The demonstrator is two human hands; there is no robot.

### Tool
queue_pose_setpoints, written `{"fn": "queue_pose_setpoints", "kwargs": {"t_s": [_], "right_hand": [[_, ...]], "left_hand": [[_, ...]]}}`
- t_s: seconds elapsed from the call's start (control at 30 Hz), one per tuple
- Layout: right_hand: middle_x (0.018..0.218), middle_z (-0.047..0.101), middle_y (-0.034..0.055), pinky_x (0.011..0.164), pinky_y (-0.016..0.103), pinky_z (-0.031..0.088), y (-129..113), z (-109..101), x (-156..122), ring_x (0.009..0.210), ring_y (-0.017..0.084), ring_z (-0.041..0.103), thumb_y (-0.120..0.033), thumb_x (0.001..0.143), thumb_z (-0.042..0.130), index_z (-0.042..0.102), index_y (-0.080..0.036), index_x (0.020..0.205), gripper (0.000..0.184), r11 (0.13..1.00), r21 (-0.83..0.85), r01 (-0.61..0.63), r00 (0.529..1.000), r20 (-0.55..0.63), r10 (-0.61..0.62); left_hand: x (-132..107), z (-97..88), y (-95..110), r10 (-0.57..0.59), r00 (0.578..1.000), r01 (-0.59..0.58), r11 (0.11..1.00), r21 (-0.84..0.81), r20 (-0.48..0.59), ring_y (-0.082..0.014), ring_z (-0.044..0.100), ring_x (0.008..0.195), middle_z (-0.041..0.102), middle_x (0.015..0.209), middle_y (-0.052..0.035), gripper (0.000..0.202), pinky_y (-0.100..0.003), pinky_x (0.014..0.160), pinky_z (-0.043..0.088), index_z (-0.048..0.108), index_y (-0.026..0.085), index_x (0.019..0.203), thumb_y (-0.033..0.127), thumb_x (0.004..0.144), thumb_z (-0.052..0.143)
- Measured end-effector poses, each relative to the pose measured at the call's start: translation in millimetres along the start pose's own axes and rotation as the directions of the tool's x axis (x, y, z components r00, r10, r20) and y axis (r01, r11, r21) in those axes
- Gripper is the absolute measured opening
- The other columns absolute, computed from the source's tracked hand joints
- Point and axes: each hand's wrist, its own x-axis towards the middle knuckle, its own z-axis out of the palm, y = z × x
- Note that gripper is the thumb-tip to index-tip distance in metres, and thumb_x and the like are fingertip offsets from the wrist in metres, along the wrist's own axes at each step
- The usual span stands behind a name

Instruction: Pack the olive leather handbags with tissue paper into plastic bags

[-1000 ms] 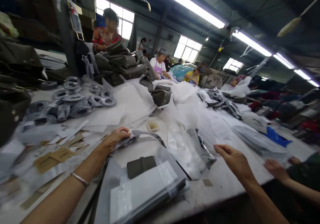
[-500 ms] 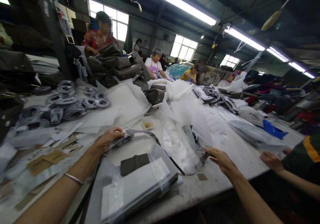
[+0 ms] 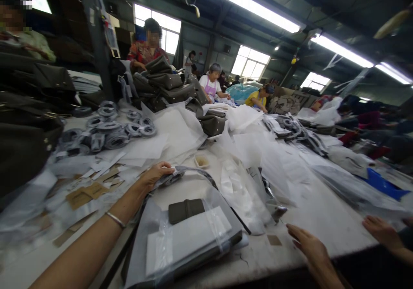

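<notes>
A long white worktable (image 3: pixel 337 231) runs beneath bright ceiling tubes (image 3: pixel 248 2) in a dim workshop. My left hand (image 3: pixel 155 175) pinches a film-wrapped grey strap coil (image 3: pixel 173 177), just beyond a flat, clear-wrapped packet (image 3: pixel 190 241). My right hand (image 3: pixel 310 247) hovers near the table edge, fingers loosely extended. Crumpled translucent white sheets (image 3: pixel 177 127) and dark olive bags (image 3: pixel 172 82) crowd the far side.

Grey strap (image 3: pixel 169 178), dark olive pouch (image 3: pixel 186 211), white sheet (image 3: pixel 189 240), tan cards (image 3: pixel 79 197), silver bracelet (image 3: pixel 116 219), red patterned shirt (image 3: pixel 138 53)
</notes>
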Motion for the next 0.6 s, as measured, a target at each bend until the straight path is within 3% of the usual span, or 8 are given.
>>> {"fn": "queue_pose_setpoints", "kwargs": {"t_s": [0.1, 0.2, 0.27, 0.33, 0.43, 0.5, 0.6], "right_hand": [[0.080, 0.077, 0.0095, 0.067, 0.038, 0.061, -31, 23, -21, 0.077, 0.030, 0.072, -0.047, 0.039, 0.084, 0.076, -0.020, 0.070, 0.042, 0.986, 0.145, 0.079, 0.995, 0.047, -0.086], [0.078, 0.076, 0.0089, 0.066, 0.036, 0.059, -85, 81, -67, 0.072, 0.026, 0.070, -0.047, 0.048, 0.087, 0.076, -0.018, 0.086, 0.049, 0.975, 0.148, 0.168, 0.946, 0.254, -0.201], [0.069, 0.073, 0.0049, 0.067, 0.035, 0.057, -122, 131, -105, 0.065, 0.022, 0.067, -0.046, 0.057, 0.085, 0.073, -0.017, 0.096, 0.051, 0.950, 0.191, 0.246, 0.820, 0.482, -0.309], [0.061, 0.069, -0.0024, 0.068, 0.034, 0.055, -149, 183, -136, 0.061, 0.018, 0.064, -0.040, 0.066, 0.082, 0.057, -0.018, 0.126, 0.069, 0.927, 0.287, 0.241, 0.625, 0.685, -0.374], [0.061, 0.068, -0.0050, 0.063, 0.029, 0.050, -166, 248, -158, 0.059, 0.016, 0.062, -0.037, 0.068, 0.081, 0.048, -0.018, 0.125, 0.068, 0.897, 0.398, 0.190, 0.499, 0.748, -0.437], [0.062, 0.068, -0.0039, 0.063, 0.028, 0.049, -163, 279, -157, 0.060, 0.016, 0.063, -0.038, 0.068, 0.080, 0.052, -0.020, 0.112, 0.055, 0.889, 0.414, 0.194, 0.493, 0.743, -0.453], [0.063, 0.070, -0.0017, 0.062, 0.030, 0.049, -148, 308, -145, 0.060, 0.018, 0.064, -0.043, 0.068, 0.079, 0.053, -0.022, 0.095, 0.043, 0.901, 0.379, 0.209, 0.545, 0.720, -0.429]], "left_hand": [[1, -0.1, -4, 0.030, 0.999, -0.030, 1.000, -0.002, -0.033, -0.0112, 0.050, 0.044, 0.058, 0.055, 0.0037, 0.045, -0.021, 0.043, 0.033, 0.056, 0.017, 0.073, 0.032, 0.045, 0.088], [3, -0.2, -8, 0.047, 0.997, -0.047, 0.999, 0.001, -0.062, -0.0114, 0.051, 0.045, 0.057, 0.054, 0.0040, 0.042, -0.021, 0.044, 0.031, 0.057, 0.017, 0.071, 0.031, 0.047, 0.088], [4, -0.1, -9, 0.058, 0.996, -0.058, 0.998, 0.001, -0.065, -0.0107, 0.050, 0.045, 0.055, 0.053, 0.0051, 0.042, -0.020, 0.044, 0.030, 0.056, 0.017, 0.071, 0.031, 0.047, 0.087], [3, 0.0, -11, 0.066, 0.996, -0.066, 0.998, -0.005, -0.053, -0.0099, 0.049, 0.044, 0.054, 0.052, 0.0057, 0.042, -0.020, 0.044, 0.029, 0.055, 0.018, 0.071, 0.032, 0.047, 0.086], [3, -0.3, -12, 0.079, 0.997, -0.079, 0.997, -0.023, -0.025, -0.0100, 0.049, 0.044, 0.057, 0.054, 0.0055, 0.043, -0.021, 0.045, 0.031, 0.054, 0.018, 0.075, 0.033, 0.048, 0.085], [4, -0.6, -13, 0.089, 0.996, -0.089, 0.995, -0.041, -0.007, -0.0111, 0.052, 0.046, 0.058, 0.056, 0.0050, 0.044, -0.021, 0.047, 0.033, 0.054, 0.018, 0.078, 0.034, 0.049, 0.083], [5, -0.4, -16, 0.103, 0.995, -0.102, 0.992, -0.072, 0.014, -0.0126, 0.056, 0.050, 0.060, 0.059, 0.0039, 0.045, -0.022, 0.049, 0.037, 0.053, 0.019, 0.080, 0.036, 0.051, 0.082]]}}
